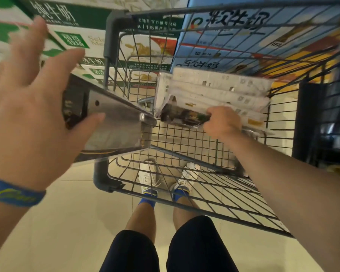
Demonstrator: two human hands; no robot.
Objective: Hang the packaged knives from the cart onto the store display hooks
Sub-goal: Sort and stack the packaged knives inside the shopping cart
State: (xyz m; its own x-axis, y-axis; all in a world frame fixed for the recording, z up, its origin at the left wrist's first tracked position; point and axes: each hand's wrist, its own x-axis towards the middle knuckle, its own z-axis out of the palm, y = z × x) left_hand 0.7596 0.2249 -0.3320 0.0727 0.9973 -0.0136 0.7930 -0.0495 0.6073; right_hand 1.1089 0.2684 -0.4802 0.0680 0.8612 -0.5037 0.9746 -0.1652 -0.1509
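My left hand (pixel 28 118) lies spread over the near end of a packaged cleaver (pixel 114 122). Its fingers are straight and the thumb rests on the package's face. This package slants across the left rim of the wire cart (pixel 108 46). Inside the cart, my right hand (pixel 222 122) grips one end of another packaged knife (pixel 183 116) with a dark printed card. That knife sits at the front of a stack of several white-backed knife packages (pixel 220 85) leaning in the basket. No display hooks are in sight.
Stacked green-and-white milk cartons (pixel 71 42) stand to the left of the cart, and blue cartons (pixel 263 32) lie beyond it. A dark shelf upright (pixel 304 122) is at the right. My legs and white shoes (pixel 147 173) show below on the pale tiled floor.
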